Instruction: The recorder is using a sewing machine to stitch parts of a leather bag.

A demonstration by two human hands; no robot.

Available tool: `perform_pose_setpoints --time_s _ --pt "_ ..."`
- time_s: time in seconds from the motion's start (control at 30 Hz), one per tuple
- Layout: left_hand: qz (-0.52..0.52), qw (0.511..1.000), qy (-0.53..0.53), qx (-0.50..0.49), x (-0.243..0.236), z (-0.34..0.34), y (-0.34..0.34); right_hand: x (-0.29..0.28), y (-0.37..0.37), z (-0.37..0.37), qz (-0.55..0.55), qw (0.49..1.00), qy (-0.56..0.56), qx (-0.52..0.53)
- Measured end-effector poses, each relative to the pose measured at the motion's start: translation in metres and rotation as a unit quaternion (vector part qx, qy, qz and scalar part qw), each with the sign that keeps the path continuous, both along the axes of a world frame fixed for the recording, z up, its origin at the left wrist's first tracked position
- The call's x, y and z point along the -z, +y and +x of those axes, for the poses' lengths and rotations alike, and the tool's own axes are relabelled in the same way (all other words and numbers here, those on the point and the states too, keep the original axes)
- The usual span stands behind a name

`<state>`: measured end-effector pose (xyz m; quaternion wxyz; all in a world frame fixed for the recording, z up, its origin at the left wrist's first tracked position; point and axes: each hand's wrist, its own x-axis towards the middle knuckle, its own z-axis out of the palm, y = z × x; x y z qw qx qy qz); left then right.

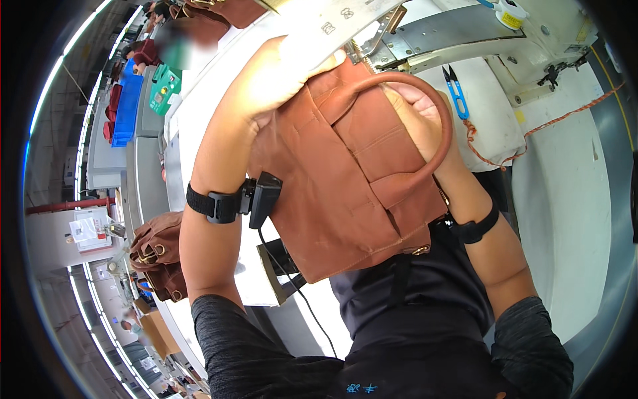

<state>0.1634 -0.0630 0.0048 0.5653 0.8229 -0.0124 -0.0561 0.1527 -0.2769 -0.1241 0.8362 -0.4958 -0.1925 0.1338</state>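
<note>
A brown leather bag piece [319, 193] with a rolled handle [444, 133] lies tilted across my forearms, its upper edge under the sewing machine arm [452, 40]. My left hand [282, 76] grips its upper left side, fingers reaching toward a metal zipper [359, 53] at the machine's foot. Through the handle's loop shows my right hand [419, 113], closed on the bag's right edge; some of its fingers are hidden behind the leather. Zipper teeth also show along the lower right edge. Each wrist wears a black strap, and a small black device sits at the left one.
Blue thread snips [456, 93] on an orange cord [531, 133] lie right of the machine. A small white bottle [510, 14] stands at the top right. Finished-looking brown bags [159, 256] sit at the left, near a blue bin [127, 110]. Other people work farther off.
</note>
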Motion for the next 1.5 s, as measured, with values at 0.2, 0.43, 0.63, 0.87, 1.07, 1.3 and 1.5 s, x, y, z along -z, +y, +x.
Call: perform_pose_setpoints --time_s 0.2,0.43,0.63,0.87,1.07,1.3,1.5 --pt "-0.052 0.997 -0.038 0.037 0.002 0.006 0.006 -0.003 0.004 0.010 -0.050 0.999 0.005 0.011" --pt "0.093 0.995 -0.024 -0.003 0.016 0.023 0.017 0.003 -0.043 -0.021 -0.166 0.985 -0.026 -0.022" --pt "0.354 0.919 -0.170 -0.040 -0.013 -0.065 0.003 0.002 -0.099 -0.046 -0.202 0.969 0.091 -0.112" --pt "0.292 0.916 -0.272 -0.043 0.021 -0.206 -0.103 -0.020 -0.111 -0.066 -0.279 0.953 -0.096 -0.066" --pt "0.359 0.877 -0.294 -0.125 0.058 -0.207 -0.164 -0.045 -0.100 -0.081 -0.318 0.942 -0.104 -0.040" --pt "0.382 0.823 -0.386 -0.164 0.073 -0.197 -0.152 -0.056 -0.092 -0.094 -0.122 0.975 0.139 -0.126" --pt "0.382 0.815 -0.411 -0.143 0.066 -0.195 -0.147 -0.058 -0.092 -0.094 -0.203 0.963 0.124 -0.125"
